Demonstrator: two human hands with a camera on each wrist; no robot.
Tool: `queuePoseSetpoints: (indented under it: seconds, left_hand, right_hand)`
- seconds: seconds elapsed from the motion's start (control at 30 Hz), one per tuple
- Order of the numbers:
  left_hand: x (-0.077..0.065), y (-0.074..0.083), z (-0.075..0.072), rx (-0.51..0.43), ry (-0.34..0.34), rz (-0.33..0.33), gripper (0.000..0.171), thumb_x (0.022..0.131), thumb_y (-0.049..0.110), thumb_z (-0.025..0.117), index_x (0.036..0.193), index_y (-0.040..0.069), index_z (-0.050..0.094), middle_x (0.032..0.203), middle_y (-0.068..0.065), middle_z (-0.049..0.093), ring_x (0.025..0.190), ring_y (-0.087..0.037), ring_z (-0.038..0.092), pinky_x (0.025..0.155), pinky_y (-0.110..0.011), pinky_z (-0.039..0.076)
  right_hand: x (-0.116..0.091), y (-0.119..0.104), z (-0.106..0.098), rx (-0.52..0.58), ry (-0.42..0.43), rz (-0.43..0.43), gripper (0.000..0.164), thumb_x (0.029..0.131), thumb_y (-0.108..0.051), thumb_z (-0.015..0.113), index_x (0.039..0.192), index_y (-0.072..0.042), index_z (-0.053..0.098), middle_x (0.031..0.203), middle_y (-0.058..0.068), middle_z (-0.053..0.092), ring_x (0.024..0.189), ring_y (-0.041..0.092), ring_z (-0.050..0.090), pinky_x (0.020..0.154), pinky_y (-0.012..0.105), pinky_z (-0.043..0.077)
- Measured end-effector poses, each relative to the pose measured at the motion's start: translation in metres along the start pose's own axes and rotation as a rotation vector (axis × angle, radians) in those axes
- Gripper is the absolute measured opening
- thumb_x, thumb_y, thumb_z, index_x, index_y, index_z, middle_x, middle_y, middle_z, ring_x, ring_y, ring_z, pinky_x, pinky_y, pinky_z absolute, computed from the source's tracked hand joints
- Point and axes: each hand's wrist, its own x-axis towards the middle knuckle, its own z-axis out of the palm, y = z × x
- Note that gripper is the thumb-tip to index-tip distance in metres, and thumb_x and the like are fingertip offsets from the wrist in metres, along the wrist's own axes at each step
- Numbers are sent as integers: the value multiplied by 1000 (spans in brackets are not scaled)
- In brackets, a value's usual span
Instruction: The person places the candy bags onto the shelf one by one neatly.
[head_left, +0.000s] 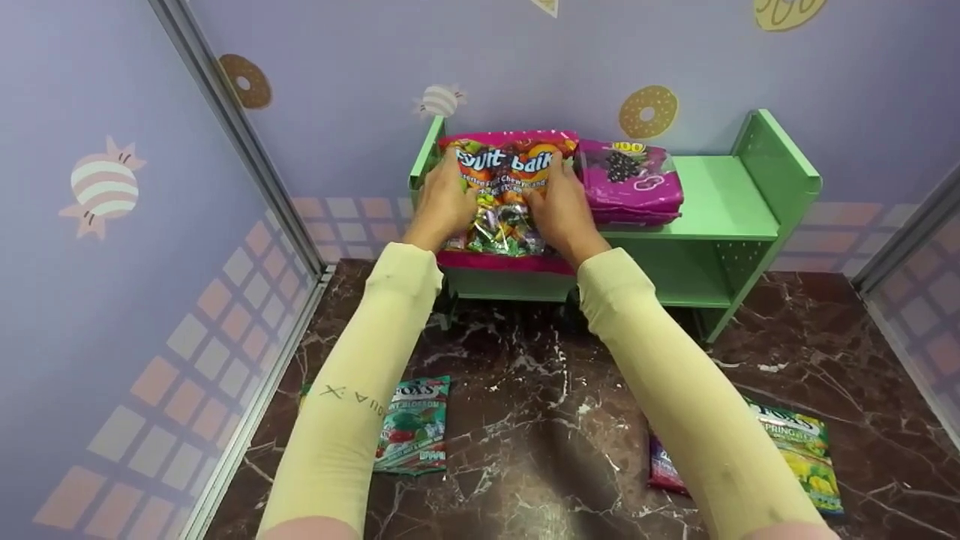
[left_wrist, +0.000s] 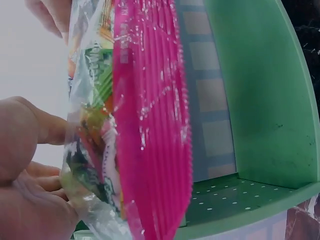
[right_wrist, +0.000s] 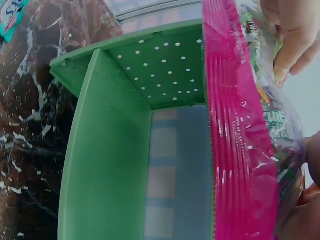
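A pink bag of mixed fruit candy (head_left: 506, 196) stands on edge at the left end of a green shelf's top board (head_left: 731, 202). My left hand (head_left: 448, 193) grips its left side and my right hand (head_left: 556, 201) grips its right side, fingers curled over the front. In the left wrist view the bag's pink crimped seal (left_wrist: 150, 125) fills the middle, with my left hand (left_wrist: 30, 170) holding the clear part. The right wrist view shows the same seal (right_wrist: 235, 150) beside the shelf's side panel (right_wrist: 105, 165), with my right hand (right_wrist: 310, 205) at the lower right.
A magenta candy bag (head_left: 628, 184) lies flat on the shelf top, just right of the held bag. On the marble floor (head_left: 540, 390) lie a green candy bag (head_left: 414, 424), a yellow-green one (head_left: 801, 457) and a pink one (head_left: 664, 469) partly under my right sleeve. Walls close in left and right.
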Motion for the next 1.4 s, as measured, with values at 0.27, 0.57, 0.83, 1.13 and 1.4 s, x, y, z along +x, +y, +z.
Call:
queuePoseSetpoints:
  seconds: [0.27, 0.57, 0.83, 1.13, 1.4]
  left_hand:
    - [-9, 0, 5, 95, -113, 25, 63, 102, 22, 44, 155, 4, 16, 163, -18, 0, 152, -31, 5, 124, -41, 11]
    - [-38, -2, 23, 330, -197, 318, 88, 93, 62, 46, 156, 10, 13, 164, -13, 5, 152, -32, -3, 121, -54, -6]
    - [-55, -8, 43, 571, -123, 482, 134, 62, 68, 78, 157, 16, 0, 164, -15, -4, 151, -37, 0, 116, -68, 2]
    - [-54, -7, 56, 658, -45, 481, 117, 74, 45, 81, 158, 18, 5, 163, -17, 5, 150, -39, 7, 114, -69, 12]
    - [-43, -6, 50, 552, -78, 449, 100, 81, 35, 74, 157, 21, 10, 163, -14, 9, 150, -38, 9, 114, -70, 10]
  right_hand:
    - [-4, 0, 4, -115, -11, -43, 67, 101, -31, 50, 153, 0, 21, 162, 20, 6, 148, 34, 22, 121, 41, 23]
    - [-8, 1, 8, -233, -59, -132, 55, 103, -28, 46, 147, 2, 35, 160, 24, 12, 149, 43, 2, 122, 49, 12]
    - [-9, 0, -7, -149, -82, -149, 49, 103, -21, 43, 150, -7, 35, 161, 15, 20, 151, 32, 13, 122, 45, 15]
    - [-19, 14, -39, -13, 97, -298, 40, 100, -18, 53, 139, -10, 52, 152, 6, 42, 144, 22, 34, 120, 37, 25]
    - [-24, 39, -74, -169, 141, -227, 46, 98, -30, 55, 140, -12, 52, 150, 9, 45, 144, 28, 34, 122, 47, 16]
